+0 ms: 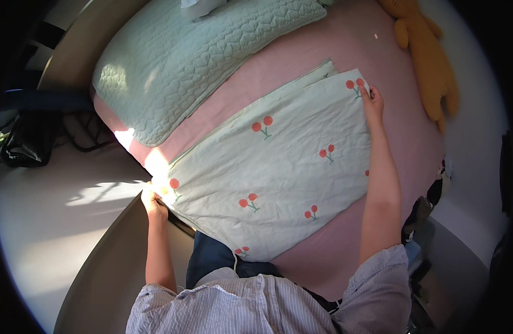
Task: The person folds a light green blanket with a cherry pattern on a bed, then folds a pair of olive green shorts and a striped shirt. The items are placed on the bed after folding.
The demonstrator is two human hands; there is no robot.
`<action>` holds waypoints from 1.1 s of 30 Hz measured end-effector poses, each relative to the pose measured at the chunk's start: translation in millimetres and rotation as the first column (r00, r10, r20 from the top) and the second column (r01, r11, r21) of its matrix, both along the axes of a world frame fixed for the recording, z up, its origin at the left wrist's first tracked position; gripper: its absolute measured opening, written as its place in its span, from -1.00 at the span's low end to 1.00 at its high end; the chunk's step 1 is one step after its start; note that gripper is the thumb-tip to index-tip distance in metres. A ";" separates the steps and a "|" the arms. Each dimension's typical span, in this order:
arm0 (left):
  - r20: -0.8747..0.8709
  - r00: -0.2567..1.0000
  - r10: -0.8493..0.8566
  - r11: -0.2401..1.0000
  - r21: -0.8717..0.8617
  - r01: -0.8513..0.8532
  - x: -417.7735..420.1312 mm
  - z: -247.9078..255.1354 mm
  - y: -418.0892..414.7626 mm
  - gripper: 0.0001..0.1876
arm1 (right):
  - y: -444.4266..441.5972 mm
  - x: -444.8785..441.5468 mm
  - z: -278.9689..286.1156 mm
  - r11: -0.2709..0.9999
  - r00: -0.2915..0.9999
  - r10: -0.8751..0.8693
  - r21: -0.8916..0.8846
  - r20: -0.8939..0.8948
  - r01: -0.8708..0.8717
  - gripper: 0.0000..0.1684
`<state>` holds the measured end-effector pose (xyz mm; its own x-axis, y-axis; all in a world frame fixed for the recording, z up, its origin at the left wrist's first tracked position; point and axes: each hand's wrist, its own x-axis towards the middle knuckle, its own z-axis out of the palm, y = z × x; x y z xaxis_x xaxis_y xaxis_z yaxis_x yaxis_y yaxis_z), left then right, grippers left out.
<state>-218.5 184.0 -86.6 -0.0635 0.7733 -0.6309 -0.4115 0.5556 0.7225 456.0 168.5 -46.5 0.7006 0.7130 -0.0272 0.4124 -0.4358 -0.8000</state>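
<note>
A folded white cloth with a red cherry print, which looks like a quilt or its cover, spreads between my two hands over the bed. My left hand grips its left corner at the bed's edge, in bright sunlight. Pinched in my right hand is the far right corner, with the thumb on top. A green-edged layer shows beyond the upper fold. Creases fan out from the left corner across the cloth. Its near edge hangs by my dark trousers.
Pink sheeting covers the bed. A pale green quilted pillow lies at the far left, with a white object on it. An orange-brown plush toy rests along the right side. A black bag stands on the floor at left.
</note>
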 end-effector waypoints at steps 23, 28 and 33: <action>-0.990 0.122 -0.074 0.019 0.121 0.992 215.8 53.3 43.4 -0.29 | -101.5 -140.8 -9.1 0.941 0.836 0.338 -0.137 0.432 -0.310 -0.41; -0.995 0.001 -0.097 -0.418 0.042 0.908 327.2 36.4 -20.2 -0.23 | -159.6 -167.6 -14.3 0.892 0.793 0.418 -0.367 0.444 -0.265 -0.33; -0.998 -0.016 -0.057 -0.383 0.007 0.924 343.0 16.2 -66.4 -0.27 | -271.5 -71.5 -33.3 0.625 0.754 0.326 -0.728 0.571 0.281 -0.34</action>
<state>124.5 117.6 -70.4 0.9567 0.2894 0.0320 0.2435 -0.8555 0.4569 384.5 -103.0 -79.8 0.7448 0.6546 -0.1295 0.6634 -0.7054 0.2495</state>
